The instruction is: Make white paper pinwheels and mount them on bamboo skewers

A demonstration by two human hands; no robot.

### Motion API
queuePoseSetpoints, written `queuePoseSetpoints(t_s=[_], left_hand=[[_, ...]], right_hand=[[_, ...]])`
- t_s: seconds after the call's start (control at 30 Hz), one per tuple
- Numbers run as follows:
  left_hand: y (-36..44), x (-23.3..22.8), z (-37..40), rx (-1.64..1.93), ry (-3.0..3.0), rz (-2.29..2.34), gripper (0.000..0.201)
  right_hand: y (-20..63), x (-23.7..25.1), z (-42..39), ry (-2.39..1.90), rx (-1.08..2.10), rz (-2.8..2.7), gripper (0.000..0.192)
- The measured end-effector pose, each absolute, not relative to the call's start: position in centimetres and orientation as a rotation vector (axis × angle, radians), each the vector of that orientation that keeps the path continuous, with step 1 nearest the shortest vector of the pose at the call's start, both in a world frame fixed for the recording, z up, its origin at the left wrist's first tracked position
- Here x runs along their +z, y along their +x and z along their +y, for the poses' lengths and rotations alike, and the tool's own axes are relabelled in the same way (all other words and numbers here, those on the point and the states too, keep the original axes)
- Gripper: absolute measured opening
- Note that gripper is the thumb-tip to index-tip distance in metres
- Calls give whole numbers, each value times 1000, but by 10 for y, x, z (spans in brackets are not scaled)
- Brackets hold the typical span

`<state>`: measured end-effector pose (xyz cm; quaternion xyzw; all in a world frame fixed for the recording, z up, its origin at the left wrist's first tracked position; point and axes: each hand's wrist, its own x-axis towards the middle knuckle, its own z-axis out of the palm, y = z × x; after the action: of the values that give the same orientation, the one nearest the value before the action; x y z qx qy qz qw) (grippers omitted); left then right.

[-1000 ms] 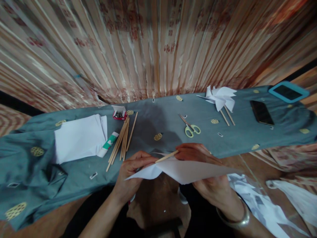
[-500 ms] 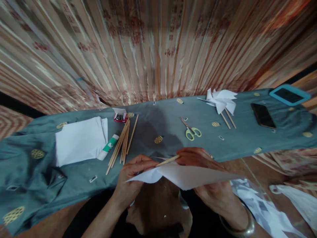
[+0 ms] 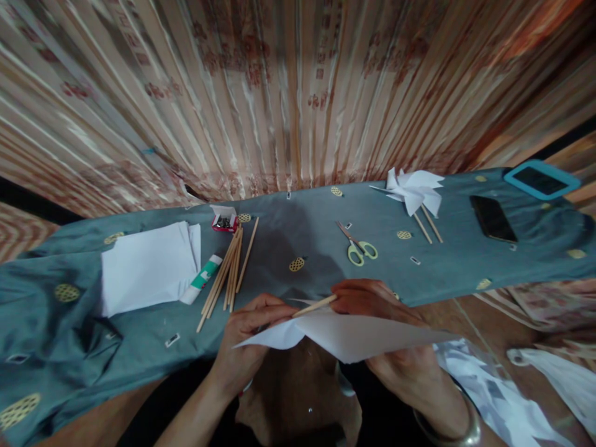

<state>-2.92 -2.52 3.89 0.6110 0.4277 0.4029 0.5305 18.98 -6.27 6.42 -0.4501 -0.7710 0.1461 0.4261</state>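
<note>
Between my hands, at the table's near edge, is a folded white paper pinwheel (image 3: pixel 358 335) with its blades spread toward me. A thin wooden stick (image 3: pixel 315 306) lies behind the paper. My left hand (image 3: pixel 251 329) is closed, its fingers pinching the paper and the stick's left end. My right hand (image 3: pixel 372 301) is closed around the stick's other end, with part of the palm behind the paper. Where the stick meets the paper is partly hidden by my fingers.
On the cloth-covered table (image 3: pixel 279 236) lie a stack of white paper (image 3: pixel 144 267), a glue stick (image 3: pixel 201 279), several wooden sticks (image 3: pixel 228 273), a box of pins (image 3: pixel 224 220), scissors (image 3: pixel 356 245), finished pinwheels (image 3: pixel 414 189), a phone (image 3: pixel 492 217) and a blue-framed device (image 3: pixel 542 180). Paper scraps (image 3: pixel 493 391) fill a bag at lower right.
Both hands keep their hold on the pinwheel and stick, almost unmoved. The view has shifted very slightly.
</note>
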Motion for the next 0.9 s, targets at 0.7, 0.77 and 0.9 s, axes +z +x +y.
queuePoseSetpoints(t_s=[0.7, 0.77, 0.9], left_hand=[[-31, 32, -27, 1041, 1569, 1004, 15], [-30, 30, -27, 1065, 1657, 1009, 22], [-28, 27, -26, 1051, 1749, 1030, 34]], right_hand=[[187, 62, -60, -1232, 431, -1884, 18], [185, 57, -58, -1321, 489, -1797, 14], [181, 46, -53, -1456, 577, -1683, 9]])
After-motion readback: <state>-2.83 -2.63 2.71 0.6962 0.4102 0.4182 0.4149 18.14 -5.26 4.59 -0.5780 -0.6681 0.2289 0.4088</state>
